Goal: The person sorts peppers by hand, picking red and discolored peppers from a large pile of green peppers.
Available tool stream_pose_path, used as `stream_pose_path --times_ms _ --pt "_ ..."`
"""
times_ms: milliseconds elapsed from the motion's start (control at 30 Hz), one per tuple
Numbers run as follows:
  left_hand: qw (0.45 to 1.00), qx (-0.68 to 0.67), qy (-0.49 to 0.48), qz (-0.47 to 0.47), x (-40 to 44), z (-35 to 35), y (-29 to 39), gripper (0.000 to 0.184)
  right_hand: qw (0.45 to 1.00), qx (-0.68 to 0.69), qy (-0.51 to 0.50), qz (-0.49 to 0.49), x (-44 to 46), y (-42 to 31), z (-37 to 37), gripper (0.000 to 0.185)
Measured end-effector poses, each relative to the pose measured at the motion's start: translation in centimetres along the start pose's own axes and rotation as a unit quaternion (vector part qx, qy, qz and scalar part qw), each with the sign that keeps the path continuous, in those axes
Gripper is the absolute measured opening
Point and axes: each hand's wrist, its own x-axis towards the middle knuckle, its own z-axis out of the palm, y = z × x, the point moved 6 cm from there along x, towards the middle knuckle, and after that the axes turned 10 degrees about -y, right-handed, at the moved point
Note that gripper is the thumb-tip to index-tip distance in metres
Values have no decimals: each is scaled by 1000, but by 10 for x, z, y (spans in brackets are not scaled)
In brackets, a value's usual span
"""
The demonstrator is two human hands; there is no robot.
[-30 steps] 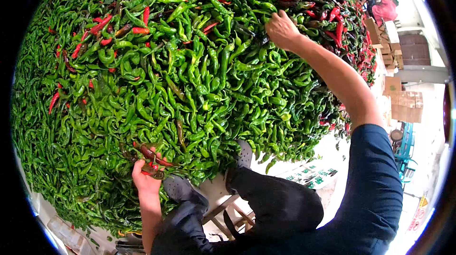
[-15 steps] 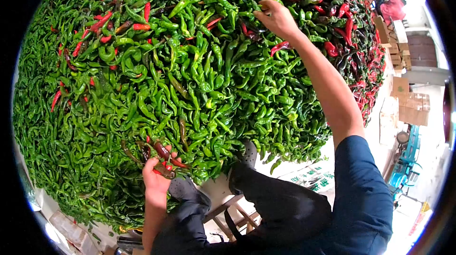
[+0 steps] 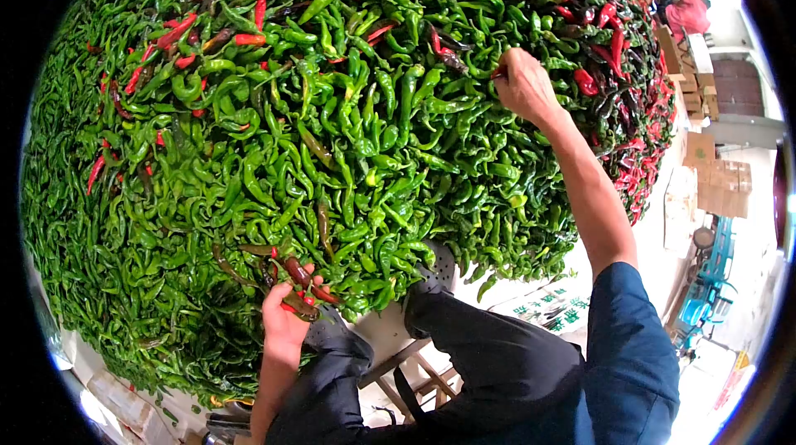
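- nearest, a seated person's legs in black cloth trousers (image 3: 497,354) and a dark, perforated clog (image 3: 441,264) at the heap's edge.
- the left hand (image 3: 284,325) is closed around a small bunch of long, glossy brown-red peppers (image 3: 296,272), with bright red bits among them.
- beyond it, the right hand (image 3: 528,90) reaches over the heap, fingers curled narrow at a small red pepper (image 3: 498,72), mostly hidden; i cannot tell whether it is gripped.
- beneath both hands spreads a huge heap of curled, shiny green peppers (image 3: 274,167).
- as far as shows, one handful is gathered; many slim, bright red peppers (image 3: 177,33) lie scattered among the green, and a thick red-and-dark stretch (image 3: 615,47) runs along the right side, so much seems left.
- farthest, brown cardboard boxes (image 3: 724,186) and a person in a red top (image 3: 686,14).
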Motion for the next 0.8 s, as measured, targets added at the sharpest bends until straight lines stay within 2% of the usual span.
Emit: stream_pose_path --times_ms 67,100,233,267,367,433,500,567,633,667,700,767,800 --pt "1000 -12 14 9 -1 -2 0 54 992 107 58 37 13 -11 -7 14" --pt "1000 -16 20 11 0 -2 0 55 992 89 51 68 27 -20 -4 17" --pt "999 -16 -27 15 4 8 2 58 986 -49 -107 117 72 -55 33 30" --pt "999 -18 -47 16 3 12 3 57 987 -51 -91 125 74 -58 32 32" --pt "998 -20 -52 23 -2 14 4 64 971 -10 -196 137 70 -57 29 33" --pt "996 -35 -76 36 -3 11 7 64 967 109 -154 170 54 -51 20 33" --pt "996 -51 -61 35 -4 8 5 63 968 158 -75 180 45 -35 14 31" --pt "997 -58 -37 23 -4 4 3 62 959 212 -53 182 44 -39 0 31" --pt "998 -46 -51 9 -2 5 -2 56 957 268 0 113 50 -57 -3 29" --pt "998 -36 -60 8 -2 9 -3 55 965 259 34 14 56 -82 -7 33" --pt "997 -28 -67 7 -2 11 -3 54 989 147 -30 12 64 -96 -2 37" --pt "996 -45 -81 7 -3 11 -2 51 998 -24 -30 -58 88 -124 14 29" --pt "995 -54 -88 8 -3 11 -2 50 995 -70 -39 -56 103 -130 24 24"
